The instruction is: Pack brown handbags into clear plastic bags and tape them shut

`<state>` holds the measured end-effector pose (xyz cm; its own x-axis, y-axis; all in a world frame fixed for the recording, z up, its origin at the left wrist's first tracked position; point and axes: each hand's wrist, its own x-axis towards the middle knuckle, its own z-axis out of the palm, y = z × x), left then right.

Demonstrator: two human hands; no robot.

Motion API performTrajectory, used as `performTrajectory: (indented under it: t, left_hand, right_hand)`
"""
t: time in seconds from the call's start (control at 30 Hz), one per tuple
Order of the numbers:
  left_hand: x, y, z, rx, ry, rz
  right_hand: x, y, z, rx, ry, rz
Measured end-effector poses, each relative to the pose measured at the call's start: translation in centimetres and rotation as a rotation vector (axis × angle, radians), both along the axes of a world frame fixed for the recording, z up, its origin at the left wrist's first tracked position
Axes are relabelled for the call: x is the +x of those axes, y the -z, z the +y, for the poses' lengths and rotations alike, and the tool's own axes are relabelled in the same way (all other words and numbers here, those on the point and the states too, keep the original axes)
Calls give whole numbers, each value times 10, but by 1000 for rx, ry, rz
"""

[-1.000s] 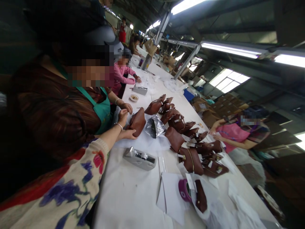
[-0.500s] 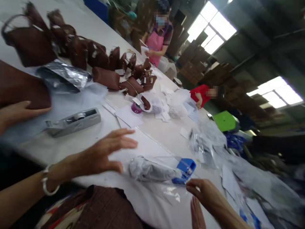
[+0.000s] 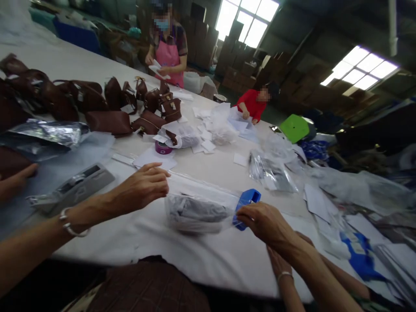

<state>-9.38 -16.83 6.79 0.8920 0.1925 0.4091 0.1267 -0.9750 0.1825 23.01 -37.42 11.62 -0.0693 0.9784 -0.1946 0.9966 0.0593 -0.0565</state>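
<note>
A clear plastic bag (image 3: 195, 225) with a grey wrapped item inside lies on the white table (image 3: 130, 242) in front of me. My left hand (image 3: 144, 186), a pale bangle at its wrist, hovers at the bag's left end with its fingers bent and slightly apart; its thumb is hidden. At the other end my right hand (image 3: 263, 219) pinches clear film, which looks like the bag's edge. Partly behind those fingertips stands a blue plastic holder (image 3: 247, 201). Just below my right forearm is another person's hand (image 3: 277, 260) with a bangle.
A grey tape dispenser (image 3: 78, 186) sits left, beside foil film (image 3: 48, 132). Brown handbags (image 3: 108, 122) line the far left, near a purple tape roll (image 3: 163, 148). Two people work across the table. Another hand (image 3: 17, 182) shows at the left edge. Plastic and papers (image 3: 316, 203) cover the right.
My view has swung, shifting the scene left. My left hand has come closer to the bag, its fingers less spread. My right hand keeps its pinch, with the blue holder now partly behind its fingers.
</note>
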Motion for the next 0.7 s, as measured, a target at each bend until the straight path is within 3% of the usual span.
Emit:
performTrajectory:
  t: [0.2, 0.3, 0.43, 0.57, 0.63, 0.7]
  left_hand:
    - [6, 4, 17, -25, -82, 71]
    - [22, -12, -2, 73, -113, 29]
    - [73, -31, -43, 119, -26, 98]
    - [117, -13, -63, 108, 18, 266]
    - [120, -3, -67, 54, 101, 325]
    - [110, -2, -74, -18, 232, 354]
  right_hand:
    - [1, 7, -5, 16, -25, 123]
    - [3, 10, 2, 58, -62, 180]
    - [2, 12, 6, 126, -150, 272]
    - [-6, 15, -17, 212, -172, 448]
    - [-4, 16, -37, 255, -133, 633]
    - [5, 20, -56, 298, -48, 859]
